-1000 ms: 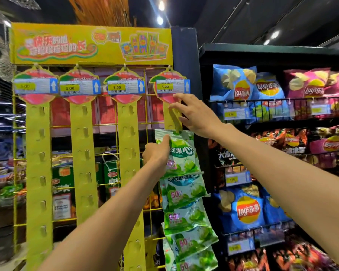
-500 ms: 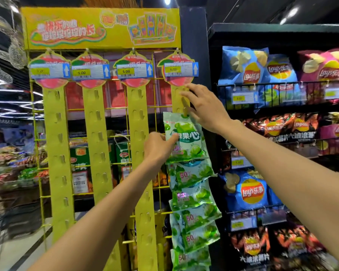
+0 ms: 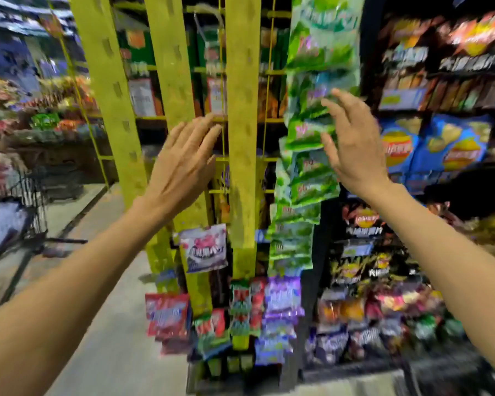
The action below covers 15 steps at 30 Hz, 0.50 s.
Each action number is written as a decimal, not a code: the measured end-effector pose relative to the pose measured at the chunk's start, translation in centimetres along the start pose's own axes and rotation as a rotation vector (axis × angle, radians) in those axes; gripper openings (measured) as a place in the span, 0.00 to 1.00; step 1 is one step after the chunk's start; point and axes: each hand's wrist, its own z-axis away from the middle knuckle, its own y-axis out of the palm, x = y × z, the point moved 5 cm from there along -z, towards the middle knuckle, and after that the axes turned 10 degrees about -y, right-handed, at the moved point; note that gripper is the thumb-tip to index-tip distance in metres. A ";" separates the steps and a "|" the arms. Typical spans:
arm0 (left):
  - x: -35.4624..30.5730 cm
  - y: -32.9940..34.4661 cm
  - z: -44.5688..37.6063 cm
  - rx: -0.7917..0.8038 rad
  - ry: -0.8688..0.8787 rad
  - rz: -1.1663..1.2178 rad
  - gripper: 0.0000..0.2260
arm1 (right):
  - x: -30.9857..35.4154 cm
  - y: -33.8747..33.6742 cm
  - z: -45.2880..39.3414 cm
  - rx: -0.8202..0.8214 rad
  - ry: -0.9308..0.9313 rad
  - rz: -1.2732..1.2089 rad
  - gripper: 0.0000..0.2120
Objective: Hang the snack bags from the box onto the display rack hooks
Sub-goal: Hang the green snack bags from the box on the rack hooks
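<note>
The frame is motion-blurred. A column of green snack bags (image 3: 312, 132) hangs down the rightmost yellow strip of the display rack (image 3: 242, 138). My right hand (image 3: 352, 144) is spread open just in front of those bags, holding nothing. My left hand (image 3: 183, 164) is open too, fingers apart, in front of the second yellow strip (image 3: 172, 67). A white and pink snack bag (image 3: 205, 248) hangs low on that strip. Several red, purple and green bags (image 3: 269, 307) sit piled at the foot of the rack. The box itself cannot be made out.
Dark shelves on the right carry blue chip bags (image 3: 440, 144) and other snacks (image 3: 363, 221). A shopping cart (image 3: 26, 201) stands at the left on the grey floor (image 3: 97, 281). Produce displays (image 3: 26, 110) fill the far left.
The view has swung down from the rack's top to its lower part. My left hand has let go of the top green bag, and both hands have come off the strip, now open.
</note>
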 end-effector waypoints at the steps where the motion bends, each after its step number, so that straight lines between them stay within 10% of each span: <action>1: 0.2 1.0 2.1 0.039 0.002 -0.002 0.20 | 0.7 0.7 1.8 0.009 0.012 -0.007 0.21; 15: -3.0 19.2 33.4 0.534 -0.152 0.167 0.19 | 13.2 17.1 34.2 0.651 0.300 -0.247 0.18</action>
